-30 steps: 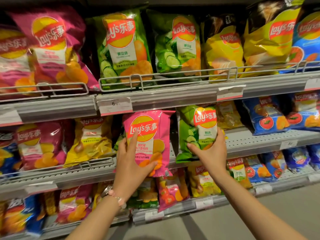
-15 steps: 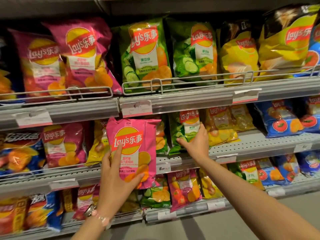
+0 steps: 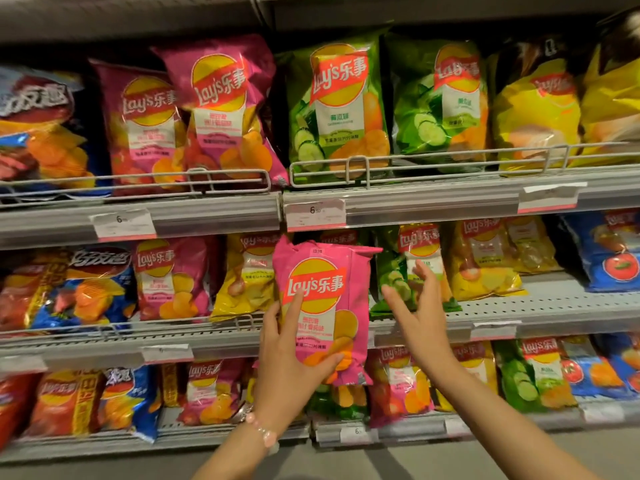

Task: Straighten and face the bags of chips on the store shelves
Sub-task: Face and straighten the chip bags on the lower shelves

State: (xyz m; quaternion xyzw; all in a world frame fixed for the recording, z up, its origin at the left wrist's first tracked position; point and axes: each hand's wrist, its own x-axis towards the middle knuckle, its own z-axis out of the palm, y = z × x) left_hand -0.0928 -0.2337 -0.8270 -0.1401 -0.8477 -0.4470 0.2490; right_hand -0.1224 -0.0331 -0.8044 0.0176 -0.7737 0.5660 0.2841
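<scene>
My left hand [image 3: 291, 355] grips a pink Lay's bag [image 3: 323, 299] by its lower left part, holding it upright in front of the middle shelf [image 3: 221, 332]. My right hand [image 3: 419, 317] hovers open just right of that bag, fingers spread, in front of a green cucumber Lay's bag [image 3: 412, 265] that stands on the middle shelf. It holds nothing. Left of the pink bag on the same shelf stand a yellow bag [image 3: 247, 275] and another pink bag [image 3: 169, 275].
The top shelf [image 3: 433, 199] carries pink, green and yellow bags behind a wire rail. Yellow and blue tomato bags stand right on the middle shelf. The bottom shelf [image 3: 381, 431] holds several mixed bags. Grey floor lies below.
My right hand has let go of the green bag, left set back on the shelf, and drawn back open. My left hand has carried the pink bag leftward. The view shifted left.
</scene>
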